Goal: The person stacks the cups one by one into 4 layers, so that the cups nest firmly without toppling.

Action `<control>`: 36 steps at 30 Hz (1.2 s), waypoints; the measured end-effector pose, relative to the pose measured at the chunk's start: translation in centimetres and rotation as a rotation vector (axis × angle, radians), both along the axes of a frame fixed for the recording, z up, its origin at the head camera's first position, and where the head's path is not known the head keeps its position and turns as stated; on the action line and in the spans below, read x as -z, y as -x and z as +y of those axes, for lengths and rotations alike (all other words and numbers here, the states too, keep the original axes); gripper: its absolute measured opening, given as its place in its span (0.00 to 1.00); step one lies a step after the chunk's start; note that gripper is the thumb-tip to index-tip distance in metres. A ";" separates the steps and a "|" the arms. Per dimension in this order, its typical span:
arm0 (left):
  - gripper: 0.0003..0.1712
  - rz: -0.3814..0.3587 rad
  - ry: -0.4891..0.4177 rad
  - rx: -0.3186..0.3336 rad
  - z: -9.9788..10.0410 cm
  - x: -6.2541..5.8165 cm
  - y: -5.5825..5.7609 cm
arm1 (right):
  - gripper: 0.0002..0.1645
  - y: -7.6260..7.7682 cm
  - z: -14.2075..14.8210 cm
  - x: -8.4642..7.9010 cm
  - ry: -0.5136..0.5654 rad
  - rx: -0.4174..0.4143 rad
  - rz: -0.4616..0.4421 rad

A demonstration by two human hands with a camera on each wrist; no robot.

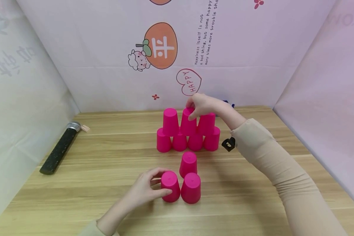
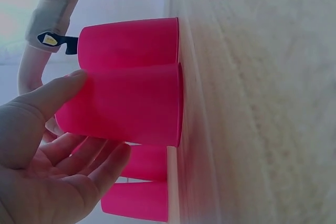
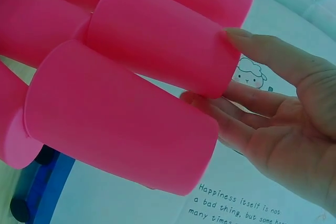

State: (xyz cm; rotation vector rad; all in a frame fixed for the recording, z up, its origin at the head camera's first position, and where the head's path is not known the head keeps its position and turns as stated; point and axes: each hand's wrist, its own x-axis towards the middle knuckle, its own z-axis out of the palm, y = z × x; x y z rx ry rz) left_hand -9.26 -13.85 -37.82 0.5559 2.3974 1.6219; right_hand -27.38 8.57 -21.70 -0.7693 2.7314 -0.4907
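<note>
Pink cups stand upside down on the wooden table. At the back, a row of several cups (image 1: 164,141) carries three more on top. My right hand (image 1: 205,105) grips the middle upper cup (image 1: 188,126) near its base, thumb on one side and fingers on the other; the right wrist view shows this cup (image 3: 163,40) too. Nearer the front, three cups stand in a cluster. My left hand (image 1: 147,186) holds its front left cup (image 1: 170,188) between thumb and fingers. Touching or close beside it are the front right cup (image 1: 191,188) and the rear cup (image 1: 188,164).
A black microphone (image 1: 60,147) lies on the left of the table (image 1: 115,144). Behind the stack on the right is a blue object (image 3: 44,182), mostly hidden. Printed white cloth walls (image 1: 106,82) enclose the back and sides. A small black device (image 1: 229,143) sits at my right wrist.
</note>
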 end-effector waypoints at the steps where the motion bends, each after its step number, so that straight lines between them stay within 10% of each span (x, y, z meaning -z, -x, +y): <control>1: 0.30 -0.004 -0.004 -0.008 0.0 0.0 0.0 | 0.28 0.0 0.1 -0.1 0.006 -0.005 0.000; 9: 0.30 -0.010 -0.022 -0.108 -0.2 -0.9 0.3 | 0.36 -1.0 2.1 -0.5 0.156 0.014 0.047; 17: 0.29 0.003 0.008 -0.278 -1.4 -3.3 1.3 | 0.35 -5.1 5.9 -0.1 0.406 0.054 0.133; 28: 0.31 0.196 0.083 -0.349 -3.8 -9.4 4.1 | 0.28 -11.7 9.6 4.7 0.565 0.101 0.225; 36: 0.32 0.277 0.075 -0.371 -3.0 -13.7 6.8 | 0.31 -14.2 9.4 9.1 0.568 0.018 0.045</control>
